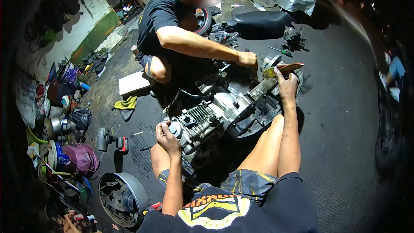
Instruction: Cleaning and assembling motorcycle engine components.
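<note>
Over the dark floor point(340, 121), a metal engine point(222, 105) stretches across the middle of the frame, its long axis slanting from lower left to upper right, between the person's hands. The right hand point(287, 87), nearer its upper-right end, pinches a brush point(294, 66) whose bristles point left; whether they touch the metal I cannot tell. The left hand point(168, 139) is at the lower-left end, fingers bent beside a round grey cap point(176, 129); I cannot tell whether they grip it.
</note>
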